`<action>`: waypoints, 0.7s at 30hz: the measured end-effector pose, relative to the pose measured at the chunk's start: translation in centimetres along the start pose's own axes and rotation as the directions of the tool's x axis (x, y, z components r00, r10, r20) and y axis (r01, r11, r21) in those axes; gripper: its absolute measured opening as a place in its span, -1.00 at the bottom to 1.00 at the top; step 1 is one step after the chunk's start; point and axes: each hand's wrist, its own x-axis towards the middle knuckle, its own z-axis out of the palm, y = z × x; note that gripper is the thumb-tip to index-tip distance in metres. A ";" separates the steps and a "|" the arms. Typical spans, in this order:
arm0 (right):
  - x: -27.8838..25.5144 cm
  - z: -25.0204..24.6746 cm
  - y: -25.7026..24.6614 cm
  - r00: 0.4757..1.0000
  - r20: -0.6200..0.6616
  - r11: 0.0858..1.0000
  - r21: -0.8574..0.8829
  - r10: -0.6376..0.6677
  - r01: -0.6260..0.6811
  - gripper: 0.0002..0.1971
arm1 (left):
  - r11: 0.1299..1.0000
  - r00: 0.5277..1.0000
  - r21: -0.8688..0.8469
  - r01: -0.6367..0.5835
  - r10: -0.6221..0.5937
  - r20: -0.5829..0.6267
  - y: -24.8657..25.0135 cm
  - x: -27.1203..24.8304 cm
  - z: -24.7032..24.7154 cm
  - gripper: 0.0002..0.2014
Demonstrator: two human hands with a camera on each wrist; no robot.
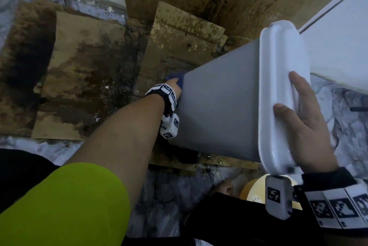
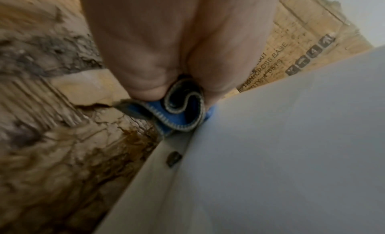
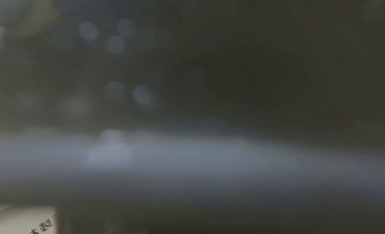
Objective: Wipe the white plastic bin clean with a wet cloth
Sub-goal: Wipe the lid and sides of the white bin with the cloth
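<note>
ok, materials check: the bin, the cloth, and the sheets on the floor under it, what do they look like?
Bin: looks like smooth moulded plastic, white to grey; the lid end is glossy with a highlight, the wall matte.
Cloth: blue fabric with a pale stitched hem, folded softly in the left hand; fibre unclear.
Floor sheets: brown cardboard with a torn, ridged inner layer, dark stained, wet-looking patches.

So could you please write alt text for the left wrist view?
The left hand grips a folded blue cloth and presses it against the bottom edge of the tilted white bin. Stained, wet cardboard lies blurred behind.
</note>
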 end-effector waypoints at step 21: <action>-1.4 5.9 -8.8 0.982 0.191 0.913 -0.399 -0.012 0.089 -0.31 | 0.886 0.945 -0.423 -0.192 0.050 -0.323 5.4 -20.1 -11.6 -0.67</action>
